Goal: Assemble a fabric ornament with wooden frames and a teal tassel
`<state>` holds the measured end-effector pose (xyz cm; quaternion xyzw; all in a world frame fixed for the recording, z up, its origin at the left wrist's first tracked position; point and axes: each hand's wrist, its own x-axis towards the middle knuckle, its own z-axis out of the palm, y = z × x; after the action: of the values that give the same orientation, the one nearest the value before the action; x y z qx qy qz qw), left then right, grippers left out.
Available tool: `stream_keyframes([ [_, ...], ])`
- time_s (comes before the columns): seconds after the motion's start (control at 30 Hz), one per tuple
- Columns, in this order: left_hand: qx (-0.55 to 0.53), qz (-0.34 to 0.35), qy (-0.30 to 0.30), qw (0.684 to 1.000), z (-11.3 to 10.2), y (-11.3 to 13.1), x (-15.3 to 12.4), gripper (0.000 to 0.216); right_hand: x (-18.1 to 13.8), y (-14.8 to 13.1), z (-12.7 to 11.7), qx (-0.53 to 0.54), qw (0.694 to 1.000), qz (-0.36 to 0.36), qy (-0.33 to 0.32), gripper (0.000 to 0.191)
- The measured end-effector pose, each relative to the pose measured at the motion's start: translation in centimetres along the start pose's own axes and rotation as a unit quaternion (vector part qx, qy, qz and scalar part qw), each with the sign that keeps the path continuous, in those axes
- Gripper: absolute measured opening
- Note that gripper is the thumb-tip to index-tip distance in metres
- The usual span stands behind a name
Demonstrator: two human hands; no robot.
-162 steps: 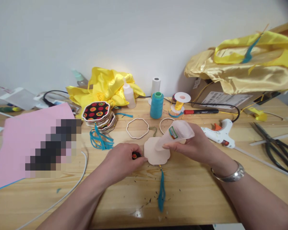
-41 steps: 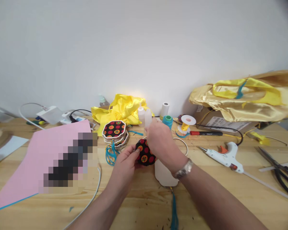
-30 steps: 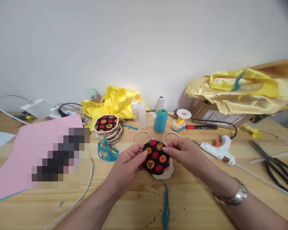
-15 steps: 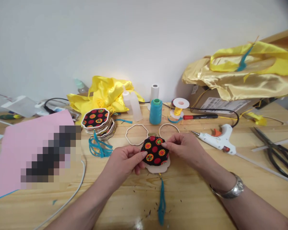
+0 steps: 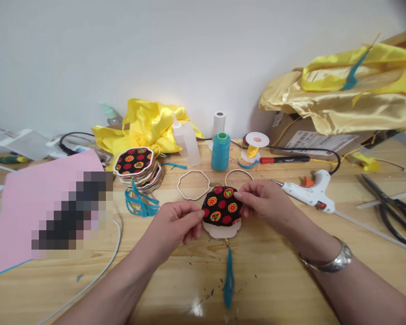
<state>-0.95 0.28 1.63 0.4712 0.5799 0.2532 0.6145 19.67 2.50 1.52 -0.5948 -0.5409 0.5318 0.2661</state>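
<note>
A black fabric-covered piece with red, orange and green flower prints (image 5: 223, 207) is held over a pale scalloped wooden plate (image 5: 221, 231), whose lower edge shows below it. From the plate a blue tassel (image 5: 228, 280) trails toward me on the table. My left hand (image 5: 179, 223) is closed, thumb and fingers at the left edge of the fabric piece. At its upper right edge, my right hand (image 5: 262, 203) pinches it with the thumb on top. Just beyond lie a scalloped wooden frame outline (image 5: 179, 192) and a round ring (image 5: 239, 171).
A stack of similar flowered pieces (image 5: 134, 161) with blue tassels stands left. Behind are blue thread (image 5: 220, 152), squeeze bottles (image 5: 192, 144) and a yellow-thread spool (image 5: 252, 151). On the right lie a glue gun (image 5: 311, 196) and black scissors (image 5: 389, 207). Pink sheet (image 5: 23, 203) is at left.
The fabric piece has shifted slightly up and right, so more of the wooden plate shows below. My left thumb has slid from its top toward its left edge.
</note>
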Motion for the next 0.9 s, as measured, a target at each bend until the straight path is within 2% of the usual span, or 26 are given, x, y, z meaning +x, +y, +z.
stream_keyframes([
  [0.2, -0.031, -0.022, -0.012, 0.999, 0.1, 0.0, -0.1, 0.029, -0.2, -0.4, 0.1, 0.063, 0.998, 0.02, -0.004, 0.02],
  [0.43, -0.102, 0.018, 0.001, 0.995, 0.1, -0.6, 0.0, 0.018, -0.3, -0.5, 0.0, 0.061, 0.998, -0.001, 0.006, 0.022],
  [0.63, -0.158, -0.007, -0.037, 0.987, 0.4, -0.5, 0.0, 0.025, -0.6, -0.7, 0.2, 0.074, 0.997, -0.005, -0.011, 0.022],
  [0.9, -0.179, 0.043, -0.007, 0.983, 0.1, -1.2, 0.8, 0.017, -0.3, -0.3, 0.4, 0.104, 0.994, -0.001, -0.04, 0.027],
])
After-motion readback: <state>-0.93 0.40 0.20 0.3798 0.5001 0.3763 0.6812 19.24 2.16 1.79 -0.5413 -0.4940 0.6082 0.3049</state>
